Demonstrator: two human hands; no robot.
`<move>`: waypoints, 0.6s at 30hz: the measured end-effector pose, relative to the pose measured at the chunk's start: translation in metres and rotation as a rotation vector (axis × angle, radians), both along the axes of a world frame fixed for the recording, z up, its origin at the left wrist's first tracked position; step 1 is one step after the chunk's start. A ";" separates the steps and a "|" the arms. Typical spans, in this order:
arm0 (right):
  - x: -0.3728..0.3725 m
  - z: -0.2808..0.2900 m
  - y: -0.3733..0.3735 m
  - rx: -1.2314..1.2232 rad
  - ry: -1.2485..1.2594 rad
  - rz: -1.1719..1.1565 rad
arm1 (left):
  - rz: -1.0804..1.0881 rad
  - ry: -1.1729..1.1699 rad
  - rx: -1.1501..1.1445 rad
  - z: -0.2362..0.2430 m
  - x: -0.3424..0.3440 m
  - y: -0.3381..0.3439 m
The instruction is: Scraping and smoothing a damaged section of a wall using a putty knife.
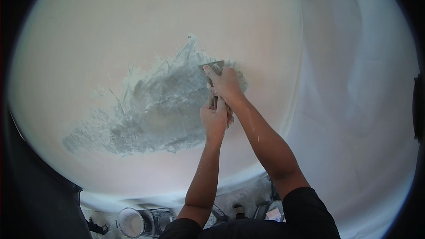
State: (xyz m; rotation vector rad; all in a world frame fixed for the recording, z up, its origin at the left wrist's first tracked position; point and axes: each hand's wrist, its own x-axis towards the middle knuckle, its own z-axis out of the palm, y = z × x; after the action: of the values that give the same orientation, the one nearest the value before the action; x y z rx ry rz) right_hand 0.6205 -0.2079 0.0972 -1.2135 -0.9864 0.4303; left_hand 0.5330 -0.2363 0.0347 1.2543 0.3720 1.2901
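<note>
Both my hands are closed round one scraper (217, 65), its flat blade against a pale wall (146, 13). Higher up, my right hand (228, 83) grips it close to the blade, with the thumb on the metal. Just below, my left hand (213, 119) is wrapped round the lower part of the handle. The blade sits at the upper right of a rough grey patch (155, 106) with ragged, scratched edges. Pale dust marks my fingers and forearms. Most of the handle is hidden by my hands.
Whitish sheeting (345, 106) hangs in folds along the right side. Down on the dusty floor stand a white-lined bucket (130, 222) and other dark gear. A dark shape (35, 194) borders the lower left.
</note>
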 end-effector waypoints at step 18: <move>-0.016 0.030 0.011 0.226 -0.159 -0.229 | 0.008 0.010 0.085 0.025 -0.005 0.021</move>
State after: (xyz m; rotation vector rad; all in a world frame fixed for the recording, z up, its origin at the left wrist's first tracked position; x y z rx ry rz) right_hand 0.6049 -0.1965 0.1271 -1.1503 -0.9886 0.0401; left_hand 0.5277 -0.2155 0.0593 1.3326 0.3319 1.3184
